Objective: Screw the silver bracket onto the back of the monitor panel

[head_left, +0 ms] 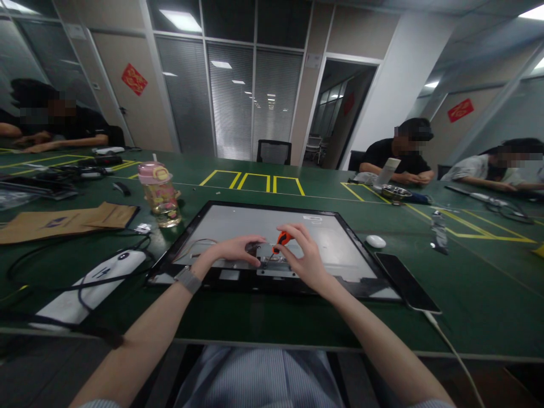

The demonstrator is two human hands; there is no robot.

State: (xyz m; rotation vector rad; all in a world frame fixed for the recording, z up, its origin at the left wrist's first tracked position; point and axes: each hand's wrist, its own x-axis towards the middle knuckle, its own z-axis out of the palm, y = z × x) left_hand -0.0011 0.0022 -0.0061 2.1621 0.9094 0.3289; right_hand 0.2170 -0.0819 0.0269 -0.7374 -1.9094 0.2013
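A flat display panel (344, 238) with a grey back and black frame lies on the green table before me. In my right hand (306, 255) is an orange and black screwdriver (282, 240), its handle pinched between thumb and fingers. The shaft tilts down to a metal bracket (278, 272) near the panel's front edge. My left hand (240, 250) is at the bracket's left side, thumb and fingers curved around a small dark part (253, 248); whether it grips that part I cannot tell. Thin wires (191, 246) run along the panel left of that hand.
Left of the panel stand a pink-lidded bottle (159, 195), a paper bag (68, 221) and a white power strip (91, 289) with black cables. To the right lie a phone (406, 280) on a cable and a white mouse (376, 241). Several people sit across the table.
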